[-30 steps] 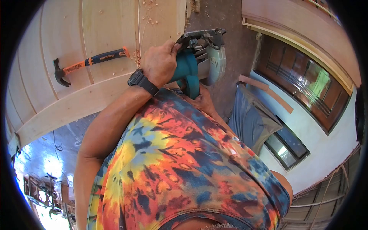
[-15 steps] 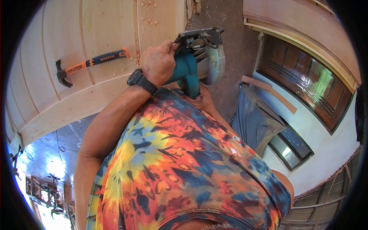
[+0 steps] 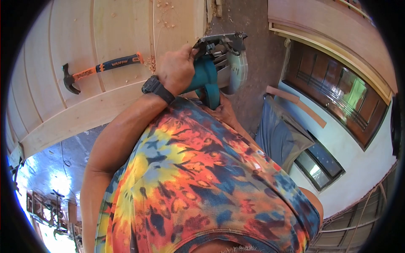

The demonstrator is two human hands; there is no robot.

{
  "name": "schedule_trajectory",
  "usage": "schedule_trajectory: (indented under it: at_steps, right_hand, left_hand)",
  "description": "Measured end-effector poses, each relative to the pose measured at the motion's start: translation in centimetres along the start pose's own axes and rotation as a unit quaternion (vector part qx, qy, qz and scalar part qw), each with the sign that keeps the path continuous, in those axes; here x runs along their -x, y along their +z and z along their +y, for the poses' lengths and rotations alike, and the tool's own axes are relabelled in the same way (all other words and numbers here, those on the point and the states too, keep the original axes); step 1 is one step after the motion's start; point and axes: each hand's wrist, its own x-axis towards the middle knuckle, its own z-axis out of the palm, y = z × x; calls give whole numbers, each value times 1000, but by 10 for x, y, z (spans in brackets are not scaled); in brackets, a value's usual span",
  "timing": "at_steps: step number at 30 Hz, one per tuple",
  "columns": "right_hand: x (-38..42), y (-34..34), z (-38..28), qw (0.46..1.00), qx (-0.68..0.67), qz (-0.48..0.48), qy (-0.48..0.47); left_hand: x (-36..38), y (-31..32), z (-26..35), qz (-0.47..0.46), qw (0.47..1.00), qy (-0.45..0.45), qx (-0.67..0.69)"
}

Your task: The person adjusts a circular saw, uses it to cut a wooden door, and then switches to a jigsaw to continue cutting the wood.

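A teal circular saw [image 3: 206, 71] is held in front of my chest, tilted, with its dark base plate [image 3: 221, 41] towards the top and its pale blade guard [image 3: 238, 69] facing right. My left hand [image 3: 175, 69], below a black wristwatch, is closed on the saw near the base plate. Lower down, my right hand [image 3: 224, 110] is wrapped round the saw's rear handle, its fingers partly hidden by the tool and my shirt. A claw hammer [image 3: 101, 69] with an orange and black handle lies left of my left hand on a pale wooden panel [image 3: 122, 36].
Curled wood shavings [image 3: 165, 17] are scattered on the panel. To the right are a dark wooden door [image 3: 333, 88], a grey-blue cloth [image 3: 278, 130] and thin wood strips [image 3: 297, 101]. A wooden piece [image 3: 316, 19] juts in at upper right. Bright floor [image 3: 63, 164] shows at lower left.
The view has shifted very slightly, so the hammer and panel appear a little further right. Both hands keep their hold on the circular saw, which stays almost in place.
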Motion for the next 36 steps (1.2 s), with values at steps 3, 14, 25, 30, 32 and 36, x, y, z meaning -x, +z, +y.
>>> schedule_trajectory:
  at_steps: [3, 14, 25, 30, 32, 36]
  right_hand:
    - [0, -4, 10, 1000, 3, -12, -19]
    - [-38, -99, -179, 892, 379, -62, -237]
    - [-131, -118, -200, 635, 562, -191, -495]
    - [-135, -111, -202, 624, 579, -186, -491]
    - [-131, -106, -199, 632, 588, -179, -472]
    - [-117, -83, -185, 734, 610, -77, -288]
  left_hand:
    - [1, 0, -1, -8, 1000, 15, -25]
    - [10, 2, -7, -34, 998, 40, -33]
    - [6, 2, -12, -29, 998, 40, -37]
    - [6, 2, -15, -39, 998, 47, -32]
    - [5, 2, -15, -36, 998, 51, -33]
    - [5, 2, -14, -32, 998, 53, -28]
